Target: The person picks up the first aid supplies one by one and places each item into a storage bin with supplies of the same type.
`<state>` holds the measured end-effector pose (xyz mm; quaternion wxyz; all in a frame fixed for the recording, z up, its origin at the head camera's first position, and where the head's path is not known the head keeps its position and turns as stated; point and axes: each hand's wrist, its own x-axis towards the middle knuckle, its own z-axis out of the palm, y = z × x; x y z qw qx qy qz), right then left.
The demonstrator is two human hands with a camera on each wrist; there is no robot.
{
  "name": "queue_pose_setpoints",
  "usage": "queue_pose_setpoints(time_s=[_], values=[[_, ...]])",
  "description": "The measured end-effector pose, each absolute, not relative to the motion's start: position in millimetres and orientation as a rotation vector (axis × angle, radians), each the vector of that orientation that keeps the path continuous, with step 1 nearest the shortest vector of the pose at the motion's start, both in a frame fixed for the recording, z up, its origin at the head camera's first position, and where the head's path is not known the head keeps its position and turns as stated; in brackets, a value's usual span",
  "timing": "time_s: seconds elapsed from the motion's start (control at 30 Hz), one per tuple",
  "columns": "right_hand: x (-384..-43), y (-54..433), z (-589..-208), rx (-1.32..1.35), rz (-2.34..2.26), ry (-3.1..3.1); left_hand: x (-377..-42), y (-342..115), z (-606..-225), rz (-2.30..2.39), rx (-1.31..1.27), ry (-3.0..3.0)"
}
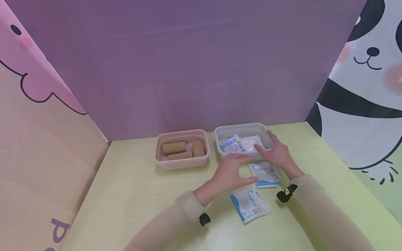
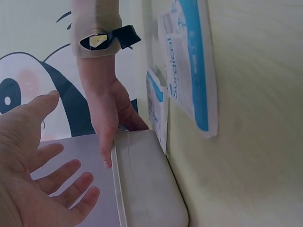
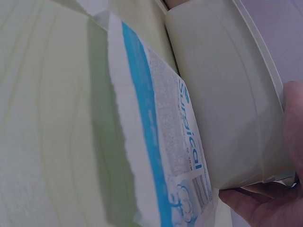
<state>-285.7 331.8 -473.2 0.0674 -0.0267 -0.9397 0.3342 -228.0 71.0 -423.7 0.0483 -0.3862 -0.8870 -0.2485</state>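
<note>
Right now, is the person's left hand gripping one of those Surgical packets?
No, the left hand is empty, its fingers spread apart.

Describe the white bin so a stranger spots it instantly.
On the table by the purple wall, look right for the white bin, gripped by the right hand. It holds packets, unlike the pink bin beside it, which holds brown rolls.

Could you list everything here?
Table: one, yellowish, foreground
Backdrop: one, purple, behind
Panda: one, black-white, right
Cartoon: one, pink, left
Letter: one, purple, lower-left
Left bin: one, pink, on table
Right bin: one, white, on table
Rolls: three, brown, left bin
Sachets: at least two, white-blue, right bin
Packets: two, white-blue, on table
Straps: two, black, cuffs
Sleeves: two, beige, arms
Left fingers: five, bare, near right bin
Right fingers: one set, bare, gripping right bin
</note>
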Motion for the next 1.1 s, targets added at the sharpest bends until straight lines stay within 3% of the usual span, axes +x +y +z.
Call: queue_pose_setpoints(time_s=[1.1], values=[[-286.5,330.7,-469.8,-0.095,0.978,-2.851,-198.9,80.5,-471.3,-0.406,-1.413,-2.769]])
